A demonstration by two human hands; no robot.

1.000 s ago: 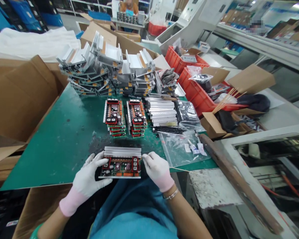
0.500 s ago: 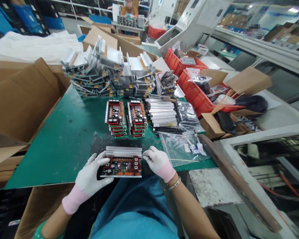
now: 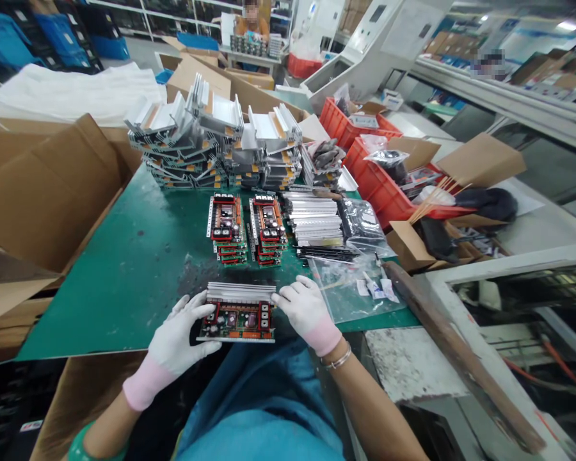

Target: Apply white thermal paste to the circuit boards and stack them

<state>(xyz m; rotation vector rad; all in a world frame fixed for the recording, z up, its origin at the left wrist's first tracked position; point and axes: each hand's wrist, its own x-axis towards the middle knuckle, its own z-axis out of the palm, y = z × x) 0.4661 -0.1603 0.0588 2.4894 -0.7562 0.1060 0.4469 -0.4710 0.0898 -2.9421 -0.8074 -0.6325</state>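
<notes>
A circuit board with dark components and red-framed parts sits in a finned aluminium heat sink at the table's near edge. My left hand, in a white glove with a pink cuff, grips the left end, thumb at the near edge and fingers over the board. At the right end of the heat sink is my right hand, gloved alike, its fingers pinched together on a thin wooden stick, mostly hidden by the hand. Just beyond stand two stacks of similar circuit boards.
Piled aluminium heat sinks line the back of the green table. Metal strips and a plastic bag with small tubes lie right. Red crates and a carton holding thin sticks stand farther right. A person sits far back.
The stick at my right hand has swung from pointing out to the right, and now shows only faintly. My left hand keeps its hold on the board. The whole view has shifted slightly.
</notes>
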